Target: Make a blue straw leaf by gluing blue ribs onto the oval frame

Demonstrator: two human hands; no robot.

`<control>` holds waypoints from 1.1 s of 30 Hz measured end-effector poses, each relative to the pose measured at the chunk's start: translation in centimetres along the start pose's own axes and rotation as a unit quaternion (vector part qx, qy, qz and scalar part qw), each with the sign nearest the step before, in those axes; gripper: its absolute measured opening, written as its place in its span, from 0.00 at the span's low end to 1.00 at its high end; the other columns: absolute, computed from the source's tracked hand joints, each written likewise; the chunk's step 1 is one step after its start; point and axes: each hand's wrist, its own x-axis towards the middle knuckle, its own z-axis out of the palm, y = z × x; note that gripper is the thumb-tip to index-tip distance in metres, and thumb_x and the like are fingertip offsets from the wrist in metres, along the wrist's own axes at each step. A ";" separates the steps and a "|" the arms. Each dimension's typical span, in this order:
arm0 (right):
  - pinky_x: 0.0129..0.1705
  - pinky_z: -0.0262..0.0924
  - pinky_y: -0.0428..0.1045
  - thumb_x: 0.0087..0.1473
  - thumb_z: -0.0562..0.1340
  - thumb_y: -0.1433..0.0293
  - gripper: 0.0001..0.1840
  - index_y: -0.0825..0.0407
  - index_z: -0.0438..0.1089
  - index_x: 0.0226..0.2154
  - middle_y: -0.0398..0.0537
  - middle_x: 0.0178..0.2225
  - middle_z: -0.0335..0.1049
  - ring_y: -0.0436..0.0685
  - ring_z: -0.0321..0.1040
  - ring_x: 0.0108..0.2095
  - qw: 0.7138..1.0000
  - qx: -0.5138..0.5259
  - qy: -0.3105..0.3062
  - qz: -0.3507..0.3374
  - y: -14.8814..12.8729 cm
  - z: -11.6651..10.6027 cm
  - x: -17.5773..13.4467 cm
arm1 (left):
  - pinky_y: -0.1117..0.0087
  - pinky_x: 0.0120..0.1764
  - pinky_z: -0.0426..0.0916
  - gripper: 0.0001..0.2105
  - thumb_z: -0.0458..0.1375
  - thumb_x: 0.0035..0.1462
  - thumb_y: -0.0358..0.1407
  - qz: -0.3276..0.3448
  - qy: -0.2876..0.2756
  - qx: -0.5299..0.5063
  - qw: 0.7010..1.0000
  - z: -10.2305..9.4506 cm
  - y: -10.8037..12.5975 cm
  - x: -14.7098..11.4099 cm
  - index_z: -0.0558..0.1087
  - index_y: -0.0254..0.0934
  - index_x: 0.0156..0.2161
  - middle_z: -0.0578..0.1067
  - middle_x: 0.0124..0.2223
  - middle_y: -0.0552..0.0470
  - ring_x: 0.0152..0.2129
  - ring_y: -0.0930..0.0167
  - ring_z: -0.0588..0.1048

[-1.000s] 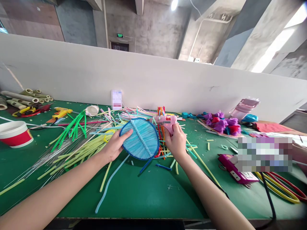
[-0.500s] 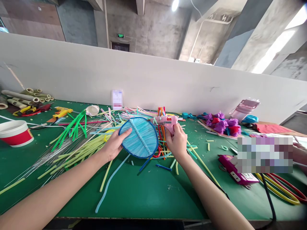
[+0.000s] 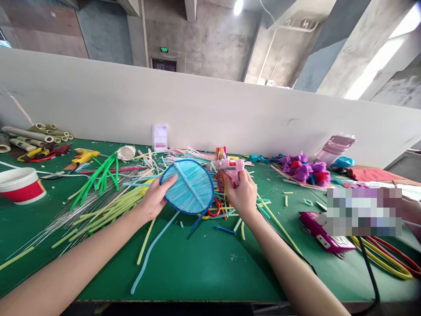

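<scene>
My left hand (image 3: 156,195) grips the left edge of a round disc (image 3: 194,191) covered in light blue strands, with a dark blue rim. A pale blue fuzzy strip (image 3: 190,184) runs slantwise across its face, and a dark blue end (image 3: 199,220) sticks out below the rim. In my right hand (image 3: 242,193) is a pink hot glue gun (image 3: 226,166), its nozzle pointing left at the disc's upper right rim. Whether the nozzle touches the rim I cannot tell. A long light blue pipe cleaner (image 3: 151,256) lies below the disc.
Green and yellow pipe cleaners (image 3: 107,210) and thin wires cover the left of the green table (image 3: 197,272). A paper cup (image 3: 23,186), a yellow glue gun (image 3: 85,156) and bamboo pieces (image 3: 36,134) stand farther left. A magenta box (image 3: 324,232) and purple flowers (image 3: 304,169) are on the right.
The disc in my left hand has shifted slightly left and up, widening the gap to my right hand. The glue gun has stayed almost in place. Both hands keep their hold.
</scene>
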 end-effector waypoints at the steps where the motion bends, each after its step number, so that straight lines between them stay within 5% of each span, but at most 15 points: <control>1: 0.27 0.56 0.49 0.59 0.57 0.60 0.12 0.51 0.66 0.37 0.51 0.33 0.71 0.59 0.68 0.29 1.000 -0.007 0.005 0.012 -0.1 0.0 0.1 | 0.67 0.40 0.79 0.16 0.68 0.53 0.36 -0.001 0.003 0.002 1.000 0.0 0.1 0.0 0.78 0.38 0.47 0.81 0.49 0.44 0.43 0.62 0.80; 7: 0.29 0.58 0.51 0.55 0.60 0.52 0.29 0.54 0.67 0.51 0.52 0.33 0.75 0.62 0.71 0.30 0.995 -0.055 -0.005 0.086 -0.4 -0.6 0.5 | 0.68 0.37 0.79 0.15 0.68 0.53 0.35 -0.017 -0.011 0.023 1.000 0.4 0.0 -0.4 0.78 0.38 0.46 0.81 0.48 0.45 0.41 0.63 0.81; 14: 0.28 0.56 0.50 0.55 0.57 0.61 0.23 0.55 0.69 0.50 0.54 0.36 0.76 0.62 0.72 0.32 0.994 -0.089 -0.038 0.051 0.0 -0.6 0.4 | 0.69 0.38 0.78 0.14 0.69 0.52 0.35 -0.007 -0.026 0.027 0.999 0.4 -0.3 -0.4 0.78 0.40 0.46 0.82 0.47 0.47 0.40 0.64 0.81; 33: 0.28 0.55 0.49 0.60 0.55 0.64 0.18 0.53 0.68 0.50 0.54 0.41 0.76 0.59 0.73 0.33 0.988 -0.139 -0.067 0.013 0.0 -0.4 0.1 | 0.69 0.35 0.78 0.14 0.69 0.51 0.36 -0.010 -0.006 0.040 0.999 0.5 -0.2 -0.5 0.79 0.40 0.44 0.82 0.47 0.47 0.39 0.63 0.81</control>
